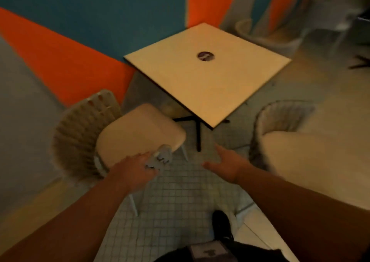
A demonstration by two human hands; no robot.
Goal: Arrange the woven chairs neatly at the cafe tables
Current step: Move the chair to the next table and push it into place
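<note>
A woven chair (80, 133) with a pale seat cushion stands at the left of a square cafe table (208, 73), its seat pointing toward the table's near corner. My left hand (136, 169) grips the woven front arm end of this chair. My right hand (228, 163) hovers over the tiled floor between the two chairs, fingers spread, holding nothing. A second woven chair (280, 117) with a pale cushion stands at the right, close to my right forearm.
The table sits in a corner against a teal and orange wall (90, 21), on a black cross base (197, 129). A small dark round sticker (206, 56) marks the tabletop. More pale chairs (266, 35) stand blurred at the back right. My shoe (220, 225) is on the tiles.
</note>
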